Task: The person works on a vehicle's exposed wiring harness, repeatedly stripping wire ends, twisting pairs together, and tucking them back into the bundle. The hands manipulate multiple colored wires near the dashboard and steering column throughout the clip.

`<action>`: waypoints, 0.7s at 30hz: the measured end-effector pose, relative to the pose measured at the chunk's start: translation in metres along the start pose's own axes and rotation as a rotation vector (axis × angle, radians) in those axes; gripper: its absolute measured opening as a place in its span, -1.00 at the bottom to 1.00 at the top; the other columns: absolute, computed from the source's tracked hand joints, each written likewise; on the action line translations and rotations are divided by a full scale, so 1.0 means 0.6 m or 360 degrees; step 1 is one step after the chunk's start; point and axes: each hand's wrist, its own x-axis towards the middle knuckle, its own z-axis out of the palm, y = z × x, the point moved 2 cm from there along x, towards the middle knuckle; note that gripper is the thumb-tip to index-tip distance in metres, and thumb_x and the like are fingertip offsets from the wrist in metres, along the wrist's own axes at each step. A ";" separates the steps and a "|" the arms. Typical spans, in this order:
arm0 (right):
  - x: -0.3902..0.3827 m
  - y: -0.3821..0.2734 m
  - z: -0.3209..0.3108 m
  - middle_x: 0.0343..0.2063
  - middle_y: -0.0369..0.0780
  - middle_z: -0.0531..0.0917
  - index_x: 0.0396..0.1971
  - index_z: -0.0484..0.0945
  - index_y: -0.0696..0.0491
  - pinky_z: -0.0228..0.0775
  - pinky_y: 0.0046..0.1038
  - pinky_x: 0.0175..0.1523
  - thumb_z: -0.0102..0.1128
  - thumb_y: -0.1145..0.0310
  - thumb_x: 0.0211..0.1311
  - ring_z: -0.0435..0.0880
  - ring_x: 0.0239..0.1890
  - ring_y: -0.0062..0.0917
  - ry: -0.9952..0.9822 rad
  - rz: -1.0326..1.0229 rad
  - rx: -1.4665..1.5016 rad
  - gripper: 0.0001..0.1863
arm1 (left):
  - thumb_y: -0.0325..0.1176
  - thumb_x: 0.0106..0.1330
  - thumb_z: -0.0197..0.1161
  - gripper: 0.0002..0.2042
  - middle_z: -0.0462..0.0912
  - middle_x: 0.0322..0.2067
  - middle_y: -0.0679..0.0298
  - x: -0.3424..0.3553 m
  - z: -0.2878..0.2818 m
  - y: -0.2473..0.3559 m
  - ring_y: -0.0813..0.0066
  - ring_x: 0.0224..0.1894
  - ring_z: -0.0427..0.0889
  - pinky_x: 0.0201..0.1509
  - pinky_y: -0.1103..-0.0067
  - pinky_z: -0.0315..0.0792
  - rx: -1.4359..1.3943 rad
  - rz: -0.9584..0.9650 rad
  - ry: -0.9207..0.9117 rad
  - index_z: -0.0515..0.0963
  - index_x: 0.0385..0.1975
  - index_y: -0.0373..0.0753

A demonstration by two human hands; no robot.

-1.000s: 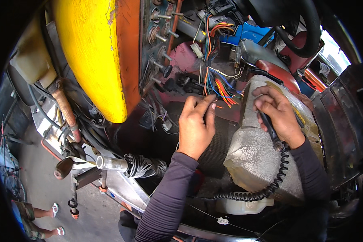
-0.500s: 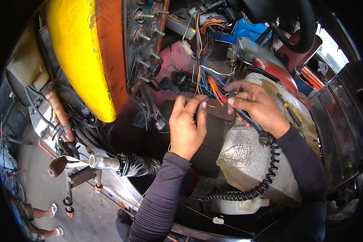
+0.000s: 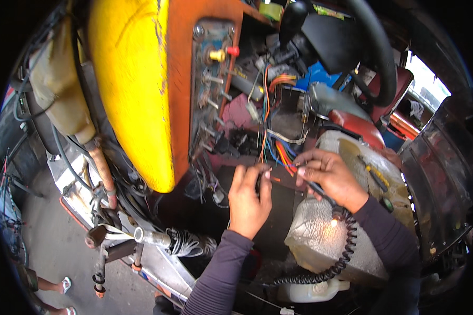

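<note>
Black probe (image 3: 319,189) clamped in right hand (image 3: 335,179) beside wires (image 3: 283,156); left hand (image 3: 248,202) near wires, grip unclear; bar (image 3: 247,87) beyond wires, print unreadable

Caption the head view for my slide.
Right hand holds black rod-shaped tool with coiled black cord beside multicoloured loose wires.

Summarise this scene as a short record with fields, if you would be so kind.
Left hand: grip pinched, apparently on a thin wire
Right hand: grip around a black handle with a coiled cord
Light: glowing near the handle's cord end
Bundle: multicoloured wires, ends close to the right hand
Controls: switch panel, left of the steering wheel
</note>
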 end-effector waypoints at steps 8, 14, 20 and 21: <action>-0.006 -0.006 0.010 -0.41 -0.21 0.74 0.03 0.59 0.18 0.33 -0.61 -0.63 0.24 0.45 0.49 0.56 -0.60 -0.70 -0.0016 -0.0022 0.0019 -0.79 | -0.54 0.42 0.27 -0.89 0.60 -0.24 0.01 -0.004 -0.011 0.001 -0.02 -0.23 0.66 -0.10 0.29 0.53 -0.0085 -0.0067 0.0022 0.65 -0.12 -0.34; -0.026 -0.032 0.008 -0.47 -0.27 0.70 0.13 0.57 0.18 0.31 -0.63 -0.60 0.21 0.41 0.50 0.51 -0.62 -0.73 0.0127 -0.0054 -0.0237 -0.71 | -0.54 0.42 0.26 -0.89 0.57 -0.25 0.02 -0.009 -0.004 0.004 -0.02 -0.22 0.64 -0.10 0.29 0.52 -0.0156 -0.0106 0.0035 0.63 -0.12 -0.34; -0.018 -0.213 0.050 -0.55 -0.29 0.59 0.12 0.59 0.18 0.36 -0.49 -0.35 0.38 0.28 0.38 0.53 -0.49 -0.66 0.0841 -0.1165 -0.0906 -0.59 | -0.53 0.43 0.26 -0.89 0.57 -0.26 0.02 -0.018 -0.019 -0.011 -0.01 -0.23 0.63 -0.11 0.29 0.51 -0.0107 -0.0109 0.0079 0.63 -0.13 -0.34; -0.009 -0.250 0.060 -0.56 -0.25 0.59 0.13 0.59 0.18 0.38 -0.45 -0.34 0.41 0.25 0.35 0.54 -0.49 -0.63 0.0958 -0.1282 -0.0942 -0.55 | -0.52 0.43 0.26 -0.90 0.57 -0.25 0.02 -0.017 -0.022 -0.012 -0.01 -0.23 0.63 -0.11 0.29 0.51 -0.0098 -0.0109 0.0086 0.63 -0.13 -0.34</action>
